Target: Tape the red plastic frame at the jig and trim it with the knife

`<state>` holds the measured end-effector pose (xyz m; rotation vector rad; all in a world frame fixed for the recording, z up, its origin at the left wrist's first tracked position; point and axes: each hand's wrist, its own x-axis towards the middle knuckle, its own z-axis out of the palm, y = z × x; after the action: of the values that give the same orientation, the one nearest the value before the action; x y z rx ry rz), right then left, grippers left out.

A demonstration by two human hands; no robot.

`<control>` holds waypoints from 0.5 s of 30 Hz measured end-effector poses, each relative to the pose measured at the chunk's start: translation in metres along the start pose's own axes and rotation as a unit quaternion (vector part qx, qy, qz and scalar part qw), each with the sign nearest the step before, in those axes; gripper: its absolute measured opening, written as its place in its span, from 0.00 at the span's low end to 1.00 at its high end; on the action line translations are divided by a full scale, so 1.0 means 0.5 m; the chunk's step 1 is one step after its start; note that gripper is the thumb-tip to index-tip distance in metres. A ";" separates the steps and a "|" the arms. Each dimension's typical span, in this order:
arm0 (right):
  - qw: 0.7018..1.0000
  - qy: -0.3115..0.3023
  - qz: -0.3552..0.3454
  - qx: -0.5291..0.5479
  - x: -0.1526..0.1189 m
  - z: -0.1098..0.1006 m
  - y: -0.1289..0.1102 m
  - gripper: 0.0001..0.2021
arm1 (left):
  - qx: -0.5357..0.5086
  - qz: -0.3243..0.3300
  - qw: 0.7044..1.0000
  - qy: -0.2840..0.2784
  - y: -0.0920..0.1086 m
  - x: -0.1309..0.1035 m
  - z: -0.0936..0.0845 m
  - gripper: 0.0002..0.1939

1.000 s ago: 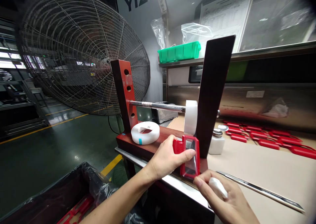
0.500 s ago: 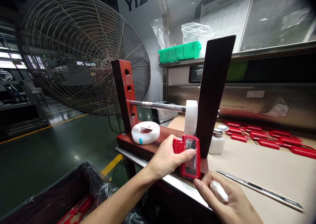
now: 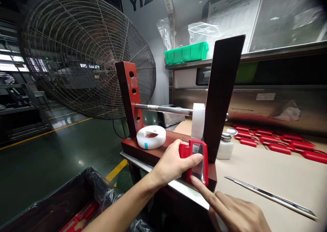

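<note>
My left hand (image 3: 172, 164) grips a red plastic part with a clear window (image 3: 198, 162), its thumb lying across the window. Just above, a roll of clear film tape (image 3: 198, 121) hangs on a metal rod (image 3: 163, 109), close to the part's top edge. My right hand (image 3: 230, 204) stretches its index finger to the part's lower edge, the tip on or beside it. Its other fingers are curled in; the small white wad seen there earlier is hidden now. A second tape roll (image 3: 151, 142) lies flat on the wooden stand's base (image 3: 173, 136).
The stand's dark upright (image 3: 223, 99) rises on the right. Beside it are a white pump bottle (image 3: 225, 147), a metal strip (image 3: 270, 194) and several red parts (image 3: 276, 140). A black-lined bin (image 3: 51, 201) is low left, a big fan (image 3: 87, 51) behind.
My right hand has turned over and moved left, its index finger now extended to the part's lower edge. The white wad has gone out of sight. My left hand keeps its hold.
</note>
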<state>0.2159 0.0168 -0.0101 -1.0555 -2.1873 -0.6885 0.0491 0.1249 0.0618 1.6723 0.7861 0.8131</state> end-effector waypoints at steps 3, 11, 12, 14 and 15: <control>1.000 0.004 0.009 -0.013 -0.001 0.004 0.001 0.27 | -0.007 -0.005 1.000 -0.002 0.000 -0.002 0.000 0.18; 1.000 -0.008 0.017 -0.020 0.009 0.003 0.013 0.33 | -0.004 -0.020 1.000 -0.004 -0.002 -0.007 0.002 0.18; 1.000 -0.010 0.019 -0.013 0.009 0.003 0.014 0.33 | -0.001 -0.021 1.000 -0.003 -0.002 -0.005 0.002 0.18; 1.000 0.000 0.026 0.015 0.007 -0.001 0.015 0.31 | 0.005 -0.019 1.000 -0.001 -0.003 -0.002 0.002 0.19; 0.999 0.008 0.038 0.026 0.007 -0.006 0.017 0.30 | 0.008 -0.018 1.000 -0.001 -0.004 0.000 0.001 0.19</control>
<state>0.2222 0.0213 -0.0043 -1.0968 -2.1284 -0.6004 0.0492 0.1250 0.0597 1.6681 0.8216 0.7826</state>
